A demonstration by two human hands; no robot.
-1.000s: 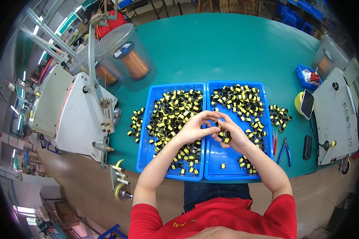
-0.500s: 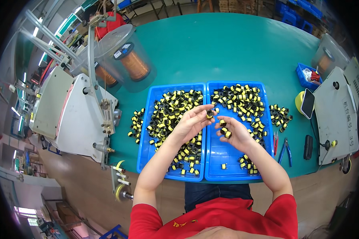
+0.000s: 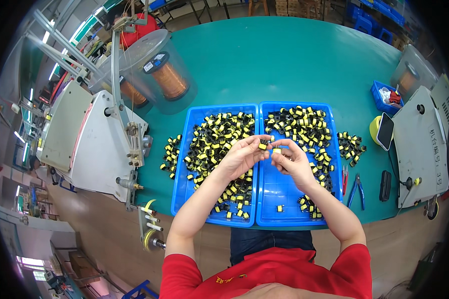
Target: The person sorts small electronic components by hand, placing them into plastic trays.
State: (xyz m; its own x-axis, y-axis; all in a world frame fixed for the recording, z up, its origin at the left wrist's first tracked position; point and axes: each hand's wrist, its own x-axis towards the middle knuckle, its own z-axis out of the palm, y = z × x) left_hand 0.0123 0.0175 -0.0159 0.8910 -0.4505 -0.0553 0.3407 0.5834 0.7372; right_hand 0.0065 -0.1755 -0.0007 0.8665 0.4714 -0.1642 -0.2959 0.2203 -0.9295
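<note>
My left hand (image 3: pixel 243 158) pinches a small black coil bobbin wrapped in yellow tape (image 3: pixel 263 145) between thumb and fingertips. Close beside it, my right hand (image 3: pixel 295 164) grips another yellow-taped coil bobbin (image 3: pixel 277 150). The fingers partly cover both pieces, and the hands nearly meet over the wall between two blue trays. Many similar bobbins fill the left blue tray (image 3: pixel 180 199). In the right blue tray (image 3: pixel 269 192) they lie heaped at the back and down the right side, with a single bobbin (image 3: pixel 280 208) near the front.
Loose bobbins lie outside both trays. Right of them are red-handled pliers (image 3: pixel 344 179), blue-handled cutters (image 3: pixel 357 191), a black case (image 3: pixel 385 185) and a phone (image 3: pixel 384 130). White machines flank the green table (image 3: pixel 264 60); copper wire spools (image 3: pixel 168 79) stand back left.
My right hand has turned and closed its fingers, bringing one bobbin up beside the left hand's piece. Another bobbin seen in its palm earlier is now hidden or gone. The left hand shifted slightly.
</note>
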